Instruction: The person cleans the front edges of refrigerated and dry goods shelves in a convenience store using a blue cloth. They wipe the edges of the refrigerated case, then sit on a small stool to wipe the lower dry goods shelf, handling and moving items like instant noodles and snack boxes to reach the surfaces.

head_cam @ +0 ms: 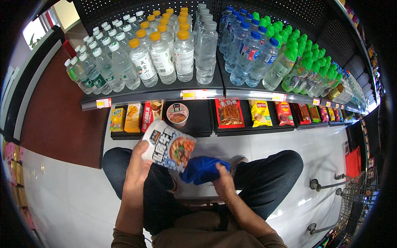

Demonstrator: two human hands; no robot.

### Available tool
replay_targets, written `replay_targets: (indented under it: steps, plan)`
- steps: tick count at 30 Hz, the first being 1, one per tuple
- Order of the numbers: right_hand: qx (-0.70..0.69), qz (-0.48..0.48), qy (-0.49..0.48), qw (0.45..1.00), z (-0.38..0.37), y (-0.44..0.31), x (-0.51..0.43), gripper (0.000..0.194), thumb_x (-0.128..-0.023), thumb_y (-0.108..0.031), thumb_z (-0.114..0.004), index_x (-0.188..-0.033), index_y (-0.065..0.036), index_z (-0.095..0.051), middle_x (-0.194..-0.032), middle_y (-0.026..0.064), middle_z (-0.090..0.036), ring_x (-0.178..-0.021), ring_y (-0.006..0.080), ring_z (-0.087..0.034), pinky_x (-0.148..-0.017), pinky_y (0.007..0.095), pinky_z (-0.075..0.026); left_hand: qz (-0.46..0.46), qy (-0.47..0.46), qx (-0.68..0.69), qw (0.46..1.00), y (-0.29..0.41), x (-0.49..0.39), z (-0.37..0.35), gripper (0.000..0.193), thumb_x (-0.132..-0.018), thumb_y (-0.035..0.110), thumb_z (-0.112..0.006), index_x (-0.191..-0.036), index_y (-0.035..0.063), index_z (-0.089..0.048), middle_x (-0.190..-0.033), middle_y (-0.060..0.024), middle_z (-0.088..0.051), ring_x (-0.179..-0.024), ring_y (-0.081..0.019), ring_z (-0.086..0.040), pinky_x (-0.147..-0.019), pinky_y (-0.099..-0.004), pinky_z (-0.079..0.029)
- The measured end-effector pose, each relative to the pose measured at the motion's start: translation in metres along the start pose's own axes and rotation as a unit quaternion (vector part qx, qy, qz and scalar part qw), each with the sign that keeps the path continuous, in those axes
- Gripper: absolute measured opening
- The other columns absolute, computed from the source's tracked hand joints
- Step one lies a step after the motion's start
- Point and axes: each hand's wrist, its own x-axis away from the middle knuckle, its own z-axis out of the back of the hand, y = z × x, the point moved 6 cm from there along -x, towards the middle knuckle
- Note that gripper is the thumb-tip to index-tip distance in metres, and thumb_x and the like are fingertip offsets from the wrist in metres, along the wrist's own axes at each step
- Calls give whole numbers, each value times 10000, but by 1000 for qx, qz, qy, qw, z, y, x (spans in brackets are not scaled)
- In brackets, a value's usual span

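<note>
My left hand (138, 162) grips a white instant-noodle cup (169, 145) by its side. The cup is tilted, and its printed side with a picture of a noodle bowl faces up. In my right hand (224, 181) is a crumpled blue cloth (203, 170), held close to the cup's lower right edge. Both are above the floor between my bent knees. Just beyond the cup, a second, pinkish noodle cup (177, 114) stands on the low black shelf (198, 124), its round lid turned towards me.
Snack boxes (133, 117) and bags, among them a red snack packet (229, 113) and a yellow chip bag (260, 113), line the low shelf. Overhead, a shelf edge (161, 98) with price tags carries rows of water bottles (183, 55). A wire cart (356, 198) with wheels is at right.
</note>
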Motion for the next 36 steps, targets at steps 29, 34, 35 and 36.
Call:
replay_targets:
  steps: [29, 34, 35, 36]
  plan:
    - [545, 503, 62, 668, -84, -81, -221, 499, -1002, -336, -605, -1313, 52, -576, -1390, 261, -562, -1235, 435, -538, -1070, 478, -438, 7, -283, -454, 845, 76, -50, -32, 1113, -503, 387, -931, -1473, 44, -507, -1439, -172, -483, -1359, -318, -477, -1155, -411, -346]
    - [735, 408, -11, 542, -71, 2, -291, 605, -895, -230, -706, -1458, -115, -517, -1545, 210, -432, -1410, 447, -391, -1207, 531, -295, 72, -319, -497, 804, 65, -46, -26, 1160, -533, 450, -964, -1512, 90, -456, -1489, -220, -407, -1396, -389, -423, -1165, -474, -345]
    - [742, 419, -1, 524, -75, 6, -292, 622, -875, -221, -720, -1458, -136, -519, -1552, 201, -422, -1427, 444, -368, -1214, 537, -284, 91, -311, -511, 796, 62, -46, -23, 1149, -546, 440, -969, -1515, 99, -452, -1492, -219, -405, -1398, -390, -421, -1167, -474, -346]
    - [750, 428, 9, 505, -79, 6, -294, 641, -856, -211, -733, -1458, -158, -521, -1559, 192, -413, -1445, 440, -345, -1221, 543, -272, 92, -309, -498, 805, 61, -50, -26, 1104, -579, 418, -971, -1511, 117, -460, -1494, -215, -408, -1411, -393, -407, -1170, -474, -347]
